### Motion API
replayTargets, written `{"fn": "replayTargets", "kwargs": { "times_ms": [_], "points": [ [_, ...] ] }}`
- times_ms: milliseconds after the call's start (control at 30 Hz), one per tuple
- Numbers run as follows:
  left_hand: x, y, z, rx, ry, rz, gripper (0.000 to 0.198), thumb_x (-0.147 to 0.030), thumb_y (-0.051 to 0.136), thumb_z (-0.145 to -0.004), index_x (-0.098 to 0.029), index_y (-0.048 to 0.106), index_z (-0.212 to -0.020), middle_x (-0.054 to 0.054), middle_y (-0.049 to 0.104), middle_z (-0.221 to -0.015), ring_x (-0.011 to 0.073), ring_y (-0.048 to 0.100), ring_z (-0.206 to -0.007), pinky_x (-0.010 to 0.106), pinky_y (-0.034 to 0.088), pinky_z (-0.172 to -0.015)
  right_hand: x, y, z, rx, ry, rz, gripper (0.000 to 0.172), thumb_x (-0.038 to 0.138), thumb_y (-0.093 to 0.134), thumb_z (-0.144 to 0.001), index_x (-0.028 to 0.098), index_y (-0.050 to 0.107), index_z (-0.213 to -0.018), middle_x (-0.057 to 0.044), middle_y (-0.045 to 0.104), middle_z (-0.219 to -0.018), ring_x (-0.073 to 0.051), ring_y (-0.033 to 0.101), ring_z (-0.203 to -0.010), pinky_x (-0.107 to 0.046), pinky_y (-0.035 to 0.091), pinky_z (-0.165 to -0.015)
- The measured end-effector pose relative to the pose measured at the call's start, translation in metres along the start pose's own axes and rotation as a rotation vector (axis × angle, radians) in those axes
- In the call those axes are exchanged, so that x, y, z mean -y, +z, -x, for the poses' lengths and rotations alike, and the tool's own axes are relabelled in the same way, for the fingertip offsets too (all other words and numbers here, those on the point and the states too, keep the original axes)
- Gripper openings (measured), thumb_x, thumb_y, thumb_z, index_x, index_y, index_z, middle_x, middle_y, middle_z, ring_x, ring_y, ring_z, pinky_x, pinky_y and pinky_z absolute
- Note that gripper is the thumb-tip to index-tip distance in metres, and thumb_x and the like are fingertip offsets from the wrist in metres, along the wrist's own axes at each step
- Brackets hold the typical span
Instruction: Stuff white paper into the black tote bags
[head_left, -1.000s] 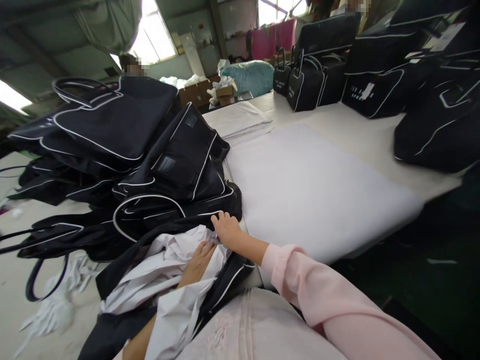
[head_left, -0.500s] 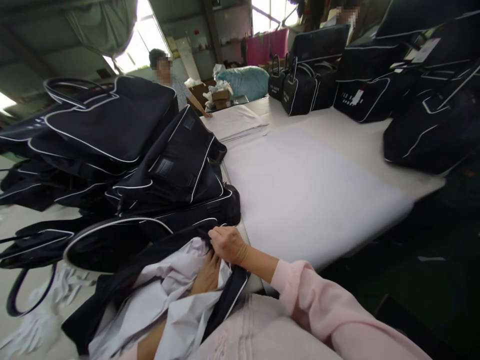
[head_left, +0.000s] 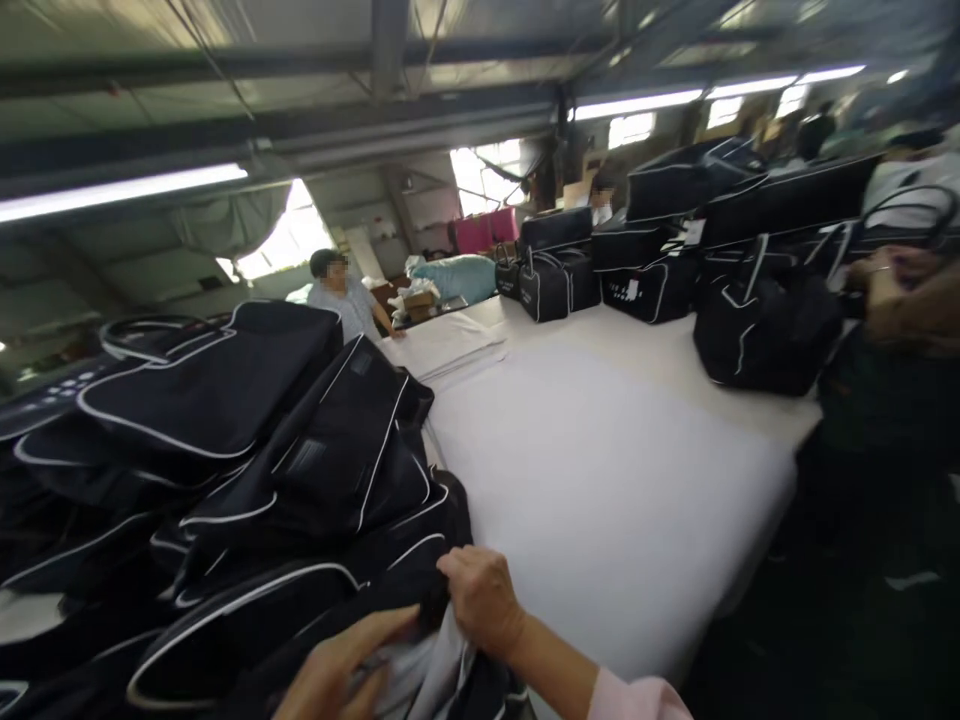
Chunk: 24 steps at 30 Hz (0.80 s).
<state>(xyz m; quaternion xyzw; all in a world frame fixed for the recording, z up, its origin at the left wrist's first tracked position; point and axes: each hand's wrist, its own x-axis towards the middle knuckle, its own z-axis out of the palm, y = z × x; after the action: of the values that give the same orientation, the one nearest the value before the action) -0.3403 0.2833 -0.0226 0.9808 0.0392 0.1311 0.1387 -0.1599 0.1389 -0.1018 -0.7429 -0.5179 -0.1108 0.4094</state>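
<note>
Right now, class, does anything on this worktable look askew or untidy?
Yes. The black bags at the left lie in a slumped, tilted heap, while those at the far end stand upright. Both hands, right and left, grip a bag edge with crumpled white paper.

White lettering printed on the side of a black bag [head_left: 651, 290] at the far edge of the surface [head_left: 615, 470], too blurred to read. Fainter white marks on the smaller upright bag [head_left: 545, 287] beside it, likewise illegible. Small dark patch label stitched on the flat bag [head_left: 341, 455] at the left edge, blank at this sharpness. No legible word, brand or number anywhere else.
</note>
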Motion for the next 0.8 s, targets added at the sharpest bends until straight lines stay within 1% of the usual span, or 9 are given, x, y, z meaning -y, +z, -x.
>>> {"fn": "replayTargets", "kwargs": {
  "times_ms": [100,167,233,367,433,500,567,667,800],
  "points": [
    [0.04,-0.036,0.006,-0.095,-0.069,-0.314,0.054,-0.038,0.066,-0.082,-0.035,0.057,-0.135,0.003,0.062,-0.132,0.026,0.061,-0.117,0.038,0.054,-0.1,0.002,0.006,-0.014,-0.032,0.007,-0.054,0.018,0.007,0.051,-0.076,0.021,0.061,-0.081,0.001,0.063,-0.073,-0.016,0.055,-0.067,-0.031,0.034,-0.063],
    [0.056,-0.04,0.007,-0.001,-0.208,-0.419,0.063,-0.039,0.07,-0.074,-0.028,0.058,-0.136,0.008,0.06,-0.134,0.0305,0.058,-0.119,0.045,0.051,-0.101,0.009,0.003,-0.03,-0.005,-0.028,-0.08,0.02,0.009,0.051,-0.078,0.02,0.065,-0.087,0.001,0.066,-0.078,-0.015,0.058,-0.071,-0.029,0.038,-0.066],
    [0.061,-0.034,0.004,0.109,-0.27,-0.433,0.051,-0.036,0.059,-0.082,-0.021,0.063,-0.13,0.011,0.063,-0.126,0.0269,0.062,-0.111,0.039,0.053,-0.095,0.016,-0.007,-0.048,0.07,-0.056,-0.102,0.022,0.011,0.054,-0.082,0.02,0.068,-0.095,0.001,0.07,-0.083,-0.015,0.063,-0.077,-0.027,0.042,-0.07],
    [0.045,-0.023,-0.023,0.098,-0.278,-0.579,0.041,-0.021,0.029,-0.097,-0.017,0.068,-0.11,0.01,0.068,-0.105,0.0213,0.064,-0.094,0.033,0.05,-0.079,0.039,-0.046,-0.064,0.171,-0.035,-0.154,0.018,0.025,0.064,-0.088,0.022,0.072,-0.104,0.001,0.072,-0.102,-0.016,0.064,-0.096,-0.025,0.046,-0.088],
    [0.027,-0.022,-0.045,0.18,-0.28,-0.581,0.037,-0.015,0.03,-0.096,-0.016,0.066,-0.103,0.009,0.069,-0.098,0.0217,0.064,-0.092,0.032,0.048,-0.075,0.061,-0.065,-0.051,0.212,-0.17,-0.207,0.03,0.035,0.064,-0.089,0.023,0.07,-0.115,-0.001,0.07,-0.113,-0.017,0.062,-0.106,-0.026,0.044,-0.098],
    [0.009,-0.021,-0.068,0.266,-0.283,-0.562,0.034,-0.013,0.031,-0.095,-0.016,0.064,-0.102,0.008,0.069,-0.098,0.023,0.065,-0.093,0.032,0.045,-0.07,0.085,-0.076,-0.029,0.342,-0.4,-0.262,0.039,0.042,0.061,-0.091,0.022,0.065,-0.124,-0.001,0.071,-0.113,-0.017,0.062,-0.107,-0.025,0.044,-0.098],
    [-0.002,-0.018,-0.088,0.301,-0.31,-0.562,0.035,-0.017,0.029,-0.097,-0.018,0.063,-0.103,0.009,0.07,-0.099,0.026,0.066,-0.093,0.032,0.041,-0.066,0.101,-0.078,-0.003,0.497,-0.551,-0.295,0.03,0.042,0.055,-0.095,0.024,0.07,-0.113,0.002,0.074,-0.106,-0.016,0.064,-0.103,-0.024,0.046,-0.093],
    [-0.004,-0.016,-0.105,0.325,-0.45,-0.504,0.037,-0.03,0.03,-0.098,-0.023,0.064,-0.113,0.01,0.071,-0.103,0.0308,0.067,-0.093,0.034,0.039,-0.068,0.101,-0.077,0.03,0.528,-0.483,-0.349,0.033,0.039,0.045,-0.101,0.024,0.072,-0.089,0.007,0.073,-0.109,-0.012,0.064,-0.101,-0.023,0.045,-0.089],
    [0.002,-0.023,-0.109,0.332,-0.597,-0.462,0.042,-0.035,0.032,-0.094,-0.025,0.063,-0.121,0.014,0.071,-0.106,0.0348,0.066,-0.096,0.038,0.04,-0.073,0.076,-0.086,0.053,0.333,-0.272,-0.239,0.037,0.048,0.047,-0.099,0.026,0.074,-0.09,0.001,0.07,-0.102,-0.016,0.061,-0.093,-0.033,0.041,-0.093]
  ]
}}
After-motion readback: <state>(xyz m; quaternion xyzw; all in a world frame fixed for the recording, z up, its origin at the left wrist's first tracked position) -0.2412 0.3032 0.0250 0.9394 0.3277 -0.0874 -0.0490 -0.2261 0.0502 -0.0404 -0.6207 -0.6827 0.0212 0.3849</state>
